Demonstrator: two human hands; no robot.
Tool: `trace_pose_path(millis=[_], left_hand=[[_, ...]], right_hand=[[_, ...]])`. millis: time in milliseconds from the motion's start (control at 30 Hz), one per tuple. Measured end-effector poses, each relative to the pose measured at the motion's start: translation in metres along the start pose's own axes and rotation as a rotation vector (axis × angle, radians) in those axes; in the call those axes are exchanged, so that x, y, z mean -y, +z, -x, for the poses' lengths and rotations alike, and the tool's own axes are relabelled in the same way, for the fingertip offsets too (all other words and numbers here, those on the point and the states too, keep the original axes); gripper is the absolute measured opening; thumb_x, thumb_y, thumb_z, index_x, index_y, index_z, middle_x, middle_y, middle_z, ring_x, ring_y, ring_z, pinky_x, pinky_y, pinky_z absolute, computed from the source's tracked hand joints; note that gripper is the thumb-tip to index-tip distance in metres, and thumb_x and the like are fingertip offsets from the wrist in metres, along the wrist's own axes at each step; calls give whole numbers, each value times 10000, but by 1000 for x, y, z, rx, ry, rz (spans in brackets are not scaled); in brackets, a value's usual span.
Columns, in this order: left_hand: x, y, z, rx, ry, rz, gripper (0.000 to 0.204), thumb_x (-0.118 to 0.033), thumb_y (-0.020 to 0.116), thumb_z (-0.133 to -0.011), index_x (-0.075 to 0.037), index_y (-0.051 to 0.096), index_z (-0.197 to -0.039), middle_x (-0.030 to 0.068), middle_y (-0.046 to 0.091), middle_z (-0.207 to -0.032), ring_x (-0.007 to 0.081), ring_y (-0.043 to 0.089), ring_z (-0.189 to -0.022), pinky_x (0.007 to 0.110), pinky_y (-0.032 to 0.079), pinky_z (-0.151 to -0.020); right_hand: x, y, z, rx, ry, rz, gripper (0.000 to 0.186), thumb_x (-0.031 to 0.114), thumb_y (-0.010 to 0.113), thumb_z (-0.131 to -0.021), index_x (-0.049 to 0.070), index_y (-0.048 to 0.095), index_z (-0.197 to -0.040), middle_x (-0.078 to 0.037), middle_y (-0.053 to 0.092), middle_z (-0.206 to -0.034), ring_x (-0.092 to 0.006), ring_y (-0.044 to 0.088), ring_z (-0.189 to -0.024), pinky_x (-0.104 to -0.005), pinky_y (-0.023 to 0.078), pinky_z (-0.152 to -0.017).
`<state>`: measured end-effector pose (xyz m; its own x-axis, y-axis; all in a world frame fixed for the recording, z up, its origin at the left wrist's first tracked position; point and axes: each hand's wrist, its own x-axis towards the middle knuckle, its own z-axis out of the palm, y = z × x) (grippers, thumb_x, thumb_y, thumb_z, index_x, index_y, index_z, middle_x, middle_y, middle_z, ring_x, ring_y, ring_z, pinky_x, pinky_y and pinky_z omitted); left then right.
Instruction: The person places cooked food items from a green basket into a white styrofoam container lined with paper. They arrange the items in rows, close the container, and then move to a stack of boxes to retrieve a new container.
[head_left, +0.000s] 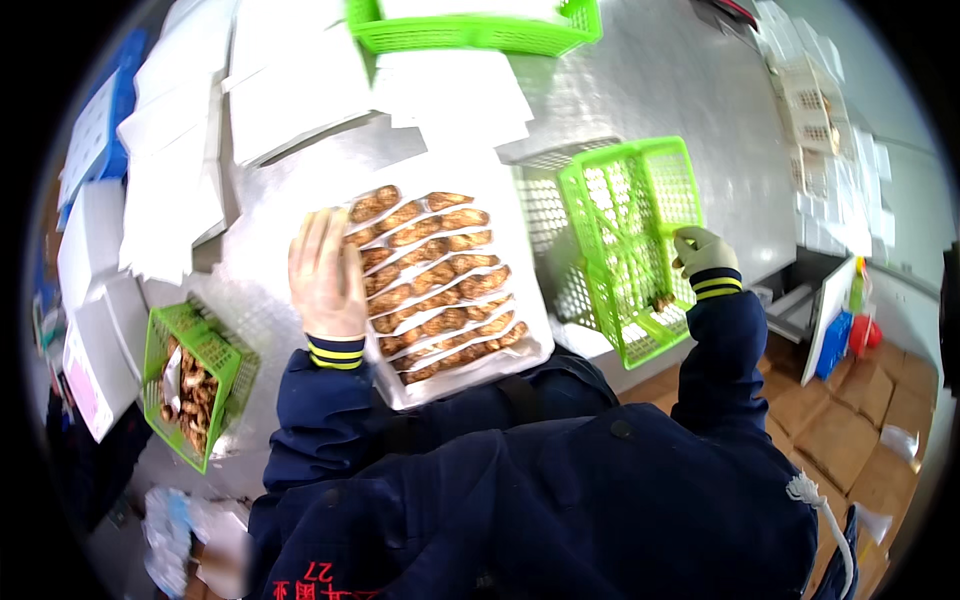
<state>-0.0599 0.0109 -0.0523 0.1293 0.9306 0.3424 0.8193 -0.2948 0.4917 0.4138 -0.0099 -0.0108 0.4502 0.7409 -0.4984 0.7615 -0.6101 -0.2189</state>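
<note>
A white foam box point(400, 393) lies in front of me, with brown, knobby, mushroom-like pieces point(432, 275) in rows between white paper strips. My left hand point(328, 270), in a pale glove, rests at the box's left edge with its fingers stretched out, holding nothing. To the right, a green plastic basket point(607, 283) stands tilted against the box's side. My right hand point(703, 250), also gloved, has its fingers curled over the basket's right rim. One small brown piece point(663, 302) lies low inside that basket.
Another green basket point(236, 385) at the left holds more brown pieces. White foam boxes point(175, 160) and white sheets point(455, 95) lie at the far left and back. A green basket point(480, 37) stands at the far edge. White crates point(815, 110) stack at the right.
</note>
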Motion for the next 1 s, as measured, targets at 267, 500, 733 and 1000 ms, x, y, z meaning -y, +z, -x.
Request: trace_pose_path(millis=[267, 500, 733, 1000], left_hand=[[5, 4, 4, 40, -30, -36, 397, 67, 553, -869, -5, 567, -1259, 185, 565, -1283, 354, 477, -1269, 417, 382, -1066], [4, 8, 2, -7, -48, 40, 414, 42, 605, -817, -56, 606, -1219, 145, 582, -1253, 356, 506, -1218, 420, 421, -1022], [7, 11, 4, -76, -8, -38, 412, 18, 658, -790, -69, 621, -1191, 118, 598, -1219, 313, 523, -1179, 406, 428, -994], [5, 10, 2, -81, -11, -19, 396, 24, 662, -783, -61, 628, -1168, 120, 608, -1186, 309, 536, -1163, 399, 435, -983]], right_hand=[[-74, 82, 18, 78, 71, 544, 385, 262, 660, -798, 156, 656, -1168, -184, 648, -1151, -352, 603, -1114, -431, 516, -882], [-94, 92, -10, 327, 273, 671, 350, 277, 593, -845, 84, 673, -1127, -219, 641, -1148, -358, 611, -1102, -443, 496, -924], [26, 37, 19, -45, -286, -40, 244, 272, 658, -810, 95, 696, -973, -101, 713, -848, -242, 691, -773, -345, 534, -736], [234, 83, 60, -70, -805, -120, 247, 286, 654, -837, 55, 678, -920, -166, 677, -774, -324, 663, -715, -387, 528, -659]])
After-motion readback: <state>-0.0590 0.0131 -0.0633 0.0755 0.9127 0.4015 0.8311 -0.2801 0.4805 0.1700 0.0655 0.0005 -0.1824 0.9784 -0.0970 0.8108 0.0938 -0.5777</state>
